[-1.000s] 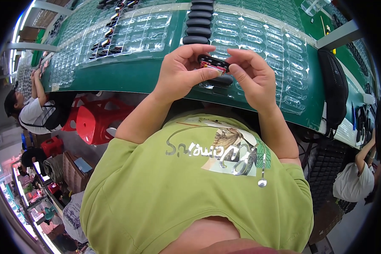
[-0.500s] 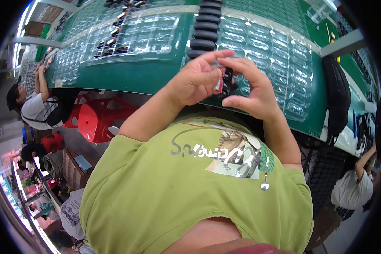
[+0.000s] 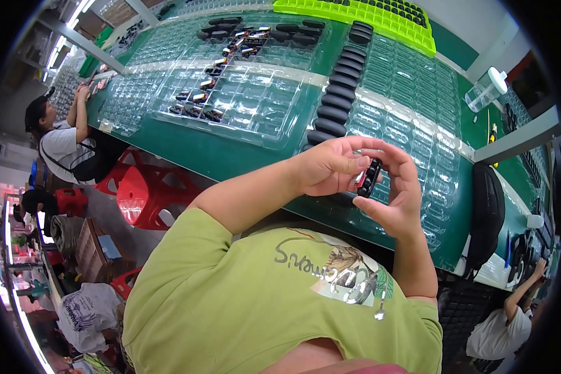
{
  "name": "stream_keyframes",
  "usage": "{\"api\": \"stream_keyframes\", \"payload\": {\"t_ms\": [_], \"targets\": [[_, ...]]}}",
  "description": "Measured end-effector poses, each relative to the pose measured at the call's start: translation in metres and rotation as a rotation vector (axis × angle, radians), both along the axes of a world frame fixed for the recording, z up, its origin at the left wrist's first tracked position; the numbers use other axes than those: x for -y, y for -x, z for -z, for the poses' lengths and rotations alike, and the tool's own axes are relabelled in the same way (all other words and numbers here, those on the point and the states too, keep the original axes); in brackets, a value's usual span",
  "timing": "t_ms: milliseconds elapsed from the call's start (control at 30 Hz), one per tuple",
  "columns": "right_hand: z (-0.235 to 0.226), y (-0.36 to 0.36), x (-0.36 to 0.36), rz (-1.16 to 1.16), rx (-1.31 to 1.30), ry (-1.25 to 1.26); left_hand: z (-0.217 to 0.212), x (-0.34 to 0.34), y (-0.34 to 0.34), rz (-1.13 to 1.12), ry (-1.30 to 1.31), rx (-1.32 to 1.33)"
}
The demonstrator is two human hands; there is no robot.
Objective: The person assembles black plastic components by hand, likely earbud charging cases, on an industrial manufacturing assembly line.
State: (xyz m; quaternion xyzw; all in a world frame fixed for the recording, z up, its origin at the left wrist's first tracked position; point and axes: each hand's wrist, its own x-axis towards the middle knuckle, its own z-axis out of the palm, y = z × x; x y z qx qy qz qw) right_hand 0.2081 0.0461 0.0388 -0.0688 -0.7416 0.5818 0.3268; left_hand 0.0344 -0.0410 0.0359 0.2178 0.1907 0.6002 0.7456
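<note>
My left hand (image 3: 331, 168) pinches a small black part (image 3: 371, 177) with a red and silvery piece on its left side, just above the table's near edge. My right hand (image 3: 400, 193) curves round the same part from the right, thumb at its lower end and fingers arched over its top. Its far side is hidden by those fingers. Beyond my hands runs a row of black oval shells (image 3: 338, 101). A clear tray (image 3: 255, 115) to the left holds several black parts with silvery pieces (image 3: 199, 98).
More clear moulded trays (image 3: 417, 118) cover the green table (image 3: 224, 153). A lime-green tray (image 3: 355, 17) lies at the back, a clear jug (image 3: 485, 90) at the back right. A black bag (image 3: 485, 218) hangs right. Red stools (image 3: 140, 196) and co-workers (image 3: 59, 140) are left; another person (image 3: 502, 324) sits right.
The view has tilted up, so the lime-green tray and more of the table show. My hands appear lower and further right, with the black part still between them and turned somewhat.
</note>
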Motion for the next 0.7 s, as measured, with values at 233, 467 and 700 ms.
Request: {"api": "stream_keyframes", "payload": {"t_ms": [233,467,700], "targets": [[0.007,0.0,-0.035,0.135,-0.054,0.213,0.016,-0.069,0.119,-0.43,0.105,-1.084],[0.025,0.007,-0.035,0.165,0.127,0.273,0.023,-0.129,0.279,-0.836,0.432,-2.371],[0.031,0.003,-0.035,0.17,0.143,0.163,0.006,-0.134,0.3,-0.581,0.342,-2.74]]}}
